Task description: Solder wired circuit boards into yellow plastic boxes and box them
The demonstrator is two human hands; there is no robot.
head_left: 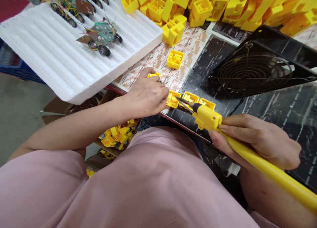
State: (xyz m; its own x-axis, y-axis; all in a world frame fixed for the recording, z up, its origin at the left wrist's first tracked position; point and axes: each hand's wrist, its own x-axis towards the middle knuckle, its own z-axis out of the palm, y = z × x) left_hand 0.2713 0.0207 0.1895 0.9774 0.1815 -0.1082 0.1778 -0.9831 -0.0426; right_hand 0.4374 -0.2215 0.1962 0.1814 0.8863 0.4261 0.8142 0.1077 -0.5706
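Note:
My right hand point(257, 138) is closed around a yellow soldering iron point(208, 117). Its dark metal tip reaches into an open yellow plastic housing point(172, 99) at the table's front edge. On the left side of that housing, my left hand point(147, 94) grips it with curled fingers; the fingertips are partly hidden. Another bit of yellow plastic point(154, 75) shows at the far side of my left fingers. Two more open housings, one behind the tip point(190, 97) and one further right point(207, 103), stand in the same row. A single housing point(175, 59) sits farther back.
A large heap of yellow housings point(173, 29) lies at the back. White ridged foam point(81, 66) on the left carries wired circuit boards point(105, 33). A black fan point(247, 69) stands at the right. Below the table are boxes with yellow parts point(119, 135).

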